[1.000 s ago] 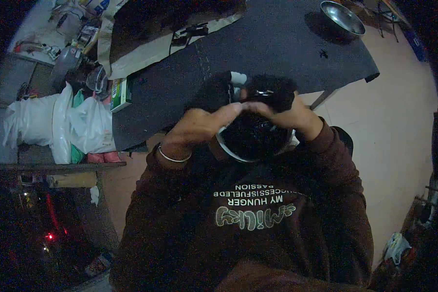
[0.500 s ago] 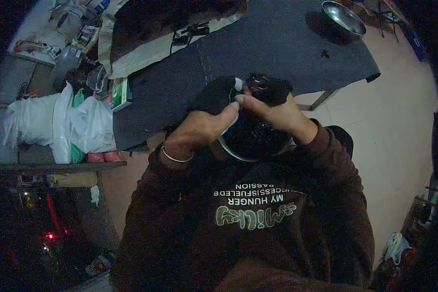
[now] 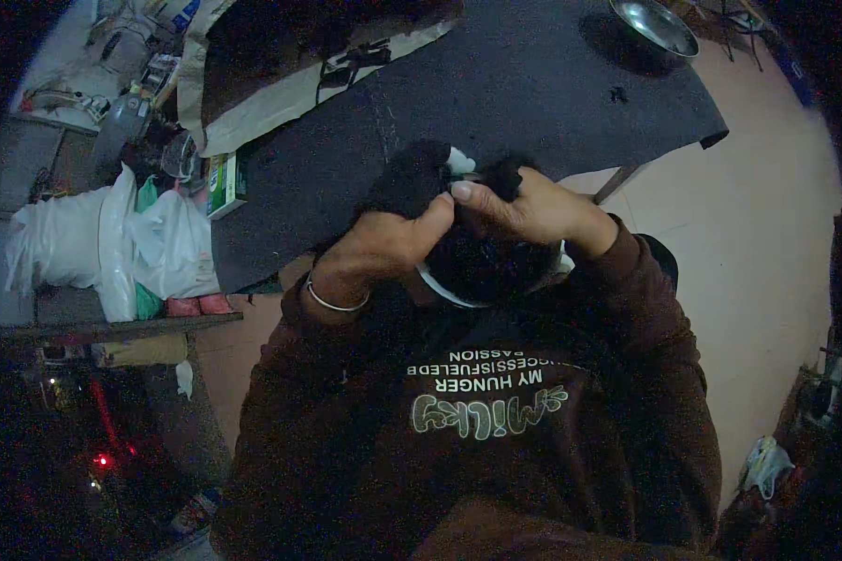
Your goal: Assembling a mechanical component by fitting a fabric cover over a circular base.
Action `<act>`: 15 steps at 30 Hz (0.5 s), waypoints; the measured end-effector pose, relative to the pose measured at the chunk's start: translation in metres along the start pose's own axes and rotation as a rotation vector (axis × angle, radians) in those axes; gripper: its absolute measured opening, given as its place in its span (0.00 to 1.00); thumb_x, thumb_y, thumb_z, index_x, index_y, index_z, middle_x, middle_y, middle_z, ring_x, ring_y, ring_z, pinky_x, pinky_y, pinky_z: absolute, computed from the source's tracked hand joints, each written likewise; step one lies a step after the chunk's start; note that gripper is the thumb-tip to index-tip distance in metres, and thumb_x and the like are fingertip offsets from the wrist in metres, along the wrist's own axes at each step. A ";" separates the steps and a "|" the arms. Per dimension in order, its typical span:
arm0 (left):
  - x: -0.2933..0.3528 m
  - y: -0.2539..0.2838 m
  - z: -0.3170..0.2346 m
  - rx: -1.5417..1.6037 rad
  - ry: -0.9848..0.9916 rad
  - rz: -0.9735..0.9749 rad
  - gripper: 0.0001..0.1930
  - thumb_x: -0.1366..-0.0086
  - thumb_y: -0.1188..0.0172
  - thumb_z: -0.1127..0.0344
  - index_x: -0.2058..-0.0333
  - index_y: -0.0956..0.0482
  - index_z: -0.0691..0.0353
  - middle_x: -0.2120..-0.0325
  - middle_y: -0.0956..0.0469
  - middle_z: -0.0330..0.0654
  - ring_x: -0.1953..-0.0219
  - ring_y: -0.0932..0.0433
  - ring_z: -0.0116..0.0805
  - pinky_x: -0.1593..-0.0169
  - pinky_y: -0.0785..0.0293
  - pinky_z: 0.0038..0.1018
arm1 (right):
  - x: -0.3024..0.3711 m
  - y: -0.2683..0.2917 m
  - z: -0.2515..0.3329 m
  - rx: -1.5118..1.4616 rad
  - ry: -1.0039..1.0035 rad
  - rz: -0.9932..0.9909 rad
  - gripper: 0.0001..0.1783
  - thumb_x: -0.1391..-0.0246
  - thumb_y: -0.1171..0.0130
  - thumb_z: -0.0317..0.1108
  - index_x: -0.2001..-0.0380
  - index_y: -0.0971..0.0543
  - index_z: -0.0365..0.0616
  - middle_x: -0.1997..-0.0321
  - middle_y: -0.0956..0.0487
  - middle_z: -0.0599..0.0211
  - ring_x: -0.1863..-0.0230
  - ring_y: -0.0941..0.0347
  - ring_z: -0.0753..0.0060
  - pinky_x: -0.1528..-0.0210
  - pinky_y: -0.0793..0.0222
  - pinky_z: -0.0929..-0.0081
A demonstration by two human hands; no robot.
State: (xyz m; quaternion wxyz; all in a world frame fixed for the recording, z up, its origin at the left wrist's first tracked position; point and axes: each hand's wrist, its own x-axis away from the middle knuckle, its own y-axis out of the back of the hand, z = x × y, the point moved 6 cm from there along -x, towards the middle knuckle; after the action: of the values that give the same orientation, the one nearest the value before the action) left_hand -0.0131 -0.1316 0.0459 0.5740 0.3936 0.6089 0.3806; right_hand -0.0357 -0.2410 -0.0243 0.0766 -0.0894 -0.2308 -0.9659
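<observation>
My left hand, with a bangle at its wrist, is closed on a black fluffy bundle that looks like hair or cloth. My right hand pinches dark material right beside it, thumb forward. The two thumbs nearly meet at the middle. Between the hands shows a small white piece; what it is I cannot make out. Beneath them sits a white-rimmed round container with dark contents, close to my body. My fingers behind the bundle are hidden.
A dark grey cloth-covered table lies ahead, bearing a metal bowl at the far right and a small dark tuft. An open sack and a green-white box lie left. White plastic bags stand on a side shelf.
My right hand has turned, with its knuckles now facing up, and the dark clump above it shows less. The left hand keeps its hold. The view has shifted slightly.
</observation>
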 end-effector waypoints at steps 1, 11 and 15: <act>-0.001 0.003 0.002 0.052 0.013 -0.083 0.08 0.54 0.49 0.74 0.72 0.31 0.66 0.69 0.30 0.55 0.64 0.29 0.45 0.57 0.35 0.37 | -0.001 -0.003 0.000 0.001 -0.002 -0.002 0.23 0.50 0.60 0.51 0.80 0.30 0.41 0.86 0.34 0.72 0.85 0.41 0.81 0.82 0.44 0.82; 0.012 -0.027 0.003 -0.121 0.061 0.551 0.14 0.50 0.52 0.69 0.65 0.33 0.72 0.65 0.30 0.52 0.59 0.32 0.46 0.54 0.38 0.33 | 0.002 -0.006 0.022 -0.238 0.190 -0.064 0.23 0.48 0.63 0.49 0.80 0.31 0.41 0.85 0.33 0.74 0.82 0.38 0.81 0.78 0.42 0.83; 0.009 0.002 0.002 0.150 0.460 0.160 0.22 0.50 0.51 0.65 0.57 0.39 0.70 0.60 0.35 0.55 0.56 0.35 0.44 0.52 0.40 0.31 | 0.005 0.019 0.007 -0.100 0.064 -0.213 0.17 0.51 0.55 0.44 0.75 0.30 0.40 0.79 0.29 0.72 0.76 0.35 0.81 0.74 0.38 0.82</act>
State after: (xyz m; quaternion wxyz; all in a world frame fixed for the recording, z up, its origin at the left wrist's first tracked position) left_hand -0.0110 -0.1229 0.0442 0.3574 0.3849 0.7170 0.4583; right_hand -0.0362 -0.2553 -0.0092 -0.0237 -0.0374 -0.1879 -0.9812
